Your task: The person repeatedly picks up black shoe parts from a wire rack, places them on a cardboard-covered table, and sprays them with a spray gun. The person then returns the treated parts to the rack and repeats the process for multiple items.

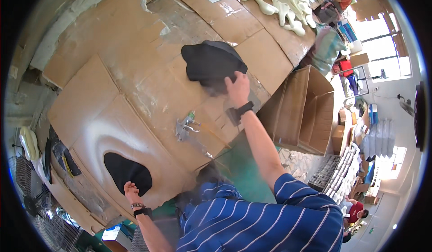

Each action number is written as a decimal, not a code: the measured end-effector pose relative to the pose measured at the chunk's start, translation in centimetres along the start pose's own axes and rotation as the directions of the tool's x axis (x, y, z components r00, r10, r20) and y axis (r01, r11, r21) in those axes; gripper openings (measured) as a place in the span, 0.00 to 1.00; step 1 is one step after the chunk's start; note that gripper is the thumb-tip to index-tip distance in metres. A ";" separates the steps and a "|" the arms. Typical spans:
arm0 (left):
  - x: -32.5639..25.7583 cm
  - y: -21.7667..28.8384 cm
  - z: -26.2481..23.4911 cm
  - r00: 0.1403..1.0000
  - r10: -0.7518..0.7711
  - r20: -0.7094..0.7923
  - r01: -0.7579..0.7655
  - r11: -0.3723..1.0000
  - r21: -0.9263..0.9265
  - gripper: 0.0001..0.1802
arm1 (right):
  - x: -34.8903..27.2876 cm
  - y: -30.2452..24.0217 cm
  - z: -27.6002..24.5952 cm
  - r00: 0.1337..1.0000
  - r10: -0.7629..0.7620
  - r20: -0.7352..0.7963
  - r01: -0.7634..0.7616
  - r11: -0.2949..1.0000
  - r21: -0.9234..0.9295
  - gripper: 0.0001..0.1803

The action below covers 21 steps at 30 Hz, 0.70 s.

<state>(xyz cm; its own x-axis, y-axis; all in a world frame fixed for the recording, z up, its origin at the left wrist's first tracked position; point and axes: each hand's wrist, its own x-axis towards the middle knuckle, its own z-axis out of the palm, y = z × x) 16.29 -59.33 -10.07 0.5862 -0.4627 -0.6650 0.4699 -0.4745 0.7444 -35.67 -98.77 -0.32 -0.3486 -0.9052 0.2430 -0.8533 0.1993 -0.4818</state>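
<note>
A single black, rounded-triangular sheet piece [125, 170] lies flat on the cardboard-covered table at the near left. My left hand [131, 191] is at its near edge, fingers curled and pinching that edge. Farther off, to the right, is a pile of similar black sheet pieces [211, 63], loosely stacked and uneven. My right hand [238, 89] reaches its near right edge, thumb and fingers gripping there; the pile's lower edge is blurred. Between the two hands a metal spray gun [184, 126] with a hose rests on the table.
Whitish overspray marks the cardboard [108, 130] around the near piece. Pale saddle-shaped parts [281, 4] are heaped at the far right. An open cardboard box [292, 110] stands beyond the table's right edge. A fan [33, 198] is at the left. Other people are in the background.
</note>
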 end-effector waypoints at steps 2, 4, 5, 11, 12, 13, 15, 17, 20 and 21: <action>0.0 0.0 0.2 1.000 -0.009 -0.029 0.010 1.000 0.027 0.26 | 3.2 2.1 0.7 0.995 0.089 0.044 -0.086 0.994 -0.071 0.30; -0.3 0.6 0.6 0.999 -0.031 -0.041 0.032 0.999 0.026 0.26 | 5.3 3.5 1.6 0.988 0.069 0.136 -0.054 0.993 -0.109 0.31; -0.3 0.4 0.5 0.999 -0.029 -0.042 0.030 0.999 0.024 0.26 | 6.2 3.4 1.9 0.981 0.054 0.184 -0.031 0.992 -0.125 0.32; -0.6 0.7 0.8 0.996 -0.043 -0.083 0.048 0.997 0.061 0.24 | 10.5 3.1 3.6 0.911 0.044 0.409 0.087 0.951 -0.296 0.33; -0.6 0.7 0.8 0.995 -0.048 -0.092 0.054 0.996 0.071 0.24 | 10.8 3.2 3.9 0.897 0.040 0.441 0.122 0.935 -0.333 0.33; -0.4 0.8 0.8 0.995 -0.045 -0.085 0.051 0.997 0.060 0.24 | 11.1 3.3 4.2 0.888 0.063 0.456 0.106 0.936 -0.335 0.31; -0.5 0.7 0.7 0.996 -0.045 -0.080 0.049 0.998 0.040 0.24 | 11.4 3.1 4.7 0.863 0.107 0.494 0.079 0.937 -0.341 0.29; -0.3 0.7 0.9 0.993 -0.047 -0.106 0.053 0.997 0.061 0.24 | 11.8 3.5 5.1 0.862 0.095 0.498 0.071 0.950 -0.304 0.29; -0.4 1.0 0.8 0.990 -0.061 -0.124 0.073 0.993 0.093 0.24 | 12.0 3.5 5.0 0.809 0.115 0.577 0.054 0.962 -0.268 0.28; -0.3 1.0 0.7 0.990 -0.065 -0.127 0.078 0.992 0.100 0.24 | 12.2 3.1 4.8 0.781 0.123 0.612 0.050 0.965 -0.257 0.28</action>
<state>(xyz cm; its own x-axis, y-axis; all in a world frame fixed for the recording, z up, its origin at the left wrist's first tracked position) 16.11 -60.16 -9.18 0.6332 -0.3320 -0.6992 0.4457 -0.5821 0.6801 -40.72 -110.97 -2.88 -0.1398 -0.9124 -0.3846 -0.9406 0.2438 -0.2364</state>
